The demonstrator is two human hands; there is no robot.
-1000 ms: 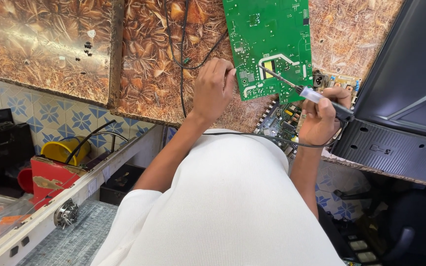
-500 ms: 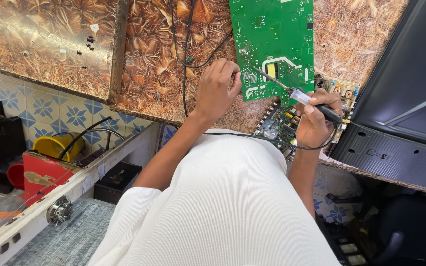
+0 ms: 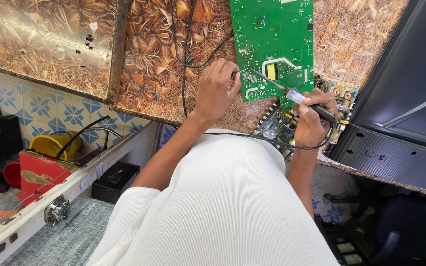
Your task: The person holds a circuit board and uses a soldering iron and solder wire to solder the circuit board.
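Observation:
A green circuit board [image 3: 274,44] lies on a brown patterned table top [image 3: 159,64]. My right hand [image 3: 311,120] grips a soldering iron [image 3: 297,96] like a pen, its thin tip touching the board's near edge by a yellow patch. My left hand [image 3: 217,91] rests at the board's left edge with fingers pinched together, apparently on a thin wire that is too fine to make out. A black cable [image 3: 252,135] runs from the iron across my white shirt.
A second board [image 3: 277,125] with components lies under my right hand. A black flat panel [image 3: 400,98] leans at the right. At the left stand a red box [image 3: 40,170], a yellow tub [image 3: 50,145] and a white metal rail [image 3: 75,177]. Black wires [image 3: 186,44] cross the table.
The view has shifted slightly. Both hands stay at the green board's near edge, and the iron's tip remains on the board.

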